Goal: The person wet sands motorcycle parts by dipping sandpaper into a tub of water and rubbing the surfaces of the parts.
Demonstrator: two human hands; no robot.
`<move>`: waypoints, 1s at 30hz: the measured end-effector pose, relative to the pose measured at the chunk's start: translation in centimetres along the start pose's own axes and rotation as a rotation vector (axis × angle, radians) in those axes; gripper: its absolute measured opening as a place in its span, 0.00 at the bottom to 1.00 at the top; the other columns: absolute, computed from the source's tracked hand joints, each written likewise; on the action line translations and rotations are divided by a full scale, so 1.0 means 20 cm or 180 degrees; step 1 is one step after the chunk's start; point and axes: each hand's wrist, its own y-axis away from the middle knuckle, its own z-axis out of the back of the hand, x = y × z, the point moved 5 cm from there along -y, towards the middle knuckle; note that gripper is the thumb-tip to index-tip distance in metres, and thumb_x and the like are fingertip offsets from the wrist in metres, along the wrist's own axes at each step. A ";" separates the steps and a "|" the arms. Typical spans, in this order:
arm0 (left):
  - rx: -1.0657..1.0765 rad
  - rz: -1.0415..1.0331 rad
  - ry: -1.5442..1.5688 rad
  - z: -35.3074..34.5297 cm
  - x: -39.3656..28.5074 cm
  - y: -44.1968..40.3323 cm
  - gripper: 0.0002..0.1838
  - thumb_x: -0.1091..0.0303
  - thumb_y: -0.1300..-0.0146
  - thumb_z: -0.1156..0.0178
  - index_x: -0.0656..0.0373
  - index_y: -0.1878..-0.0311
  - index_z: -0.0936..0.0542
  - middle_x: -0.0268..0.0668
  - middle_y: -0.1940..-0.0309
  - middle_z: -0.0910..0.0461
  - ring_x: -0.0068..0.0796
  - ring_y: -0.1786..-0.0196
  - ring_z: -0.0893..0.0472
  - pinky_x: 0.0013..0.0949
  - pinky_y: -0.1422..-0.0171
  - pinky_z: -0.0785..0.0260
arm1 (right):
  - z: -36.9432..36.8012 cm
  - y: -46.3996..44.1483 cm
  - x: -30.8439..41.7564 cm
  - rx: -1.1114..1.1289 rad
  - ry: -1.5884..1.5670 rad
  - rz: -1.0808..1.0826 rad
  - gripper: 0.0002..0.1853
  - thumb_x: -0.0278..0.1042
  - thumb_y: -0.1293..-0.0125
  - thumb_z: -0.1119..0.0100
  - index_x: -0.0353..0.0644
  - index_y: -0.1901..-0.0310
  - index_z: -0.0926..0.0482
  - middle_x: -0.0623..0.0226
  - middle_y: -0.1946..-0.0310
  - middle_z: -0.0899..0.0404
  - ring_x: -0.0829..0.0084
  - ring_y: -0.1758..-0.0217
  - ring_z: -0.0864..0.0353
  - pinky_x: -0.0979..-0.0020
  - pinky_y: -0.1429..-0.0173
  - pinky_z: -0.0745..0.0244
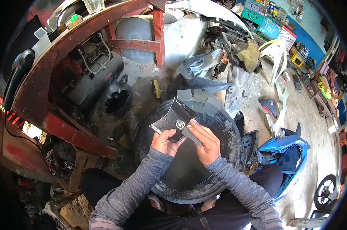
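Note:
My left hand grips a black motorcycle body panel from below, thumb on its face. The panel is tilted, bears a round light emblem and has pale, bare-looking edges. In my right hand is a grey piece of sandpaper, held flat under the fingers against the panel's right edge. Both hands are over a wide black tub between my knees, with dark water or a dark bottom inside. Several grey sandpaper sheets lie over the tub's far rim.
A red wooden bench stands at the left, with an air compressor under it and a dark round container beside it. Ahead lie dark motorcycle fairings. A blue fairing rests on the floor at the right, near my knee.

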 end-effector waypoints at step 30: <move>0.0330 0.0155 0.0026 0.01 0.01 0.00 0.18 0.77 0.35 0.44 0.58 0.42 0.23 0.38 0.48 0.16 0.34 0.43 0.17 0.56 0.33 0.26 | 0.01 0.04 0.02 0.0170 -0.0430 -0.0548 0.14 0.28 0.28 0.42 0.37 0.44 0.17 0.55 0.40 0.18 0.62 0.44 0.20 0.66 0.37 0.28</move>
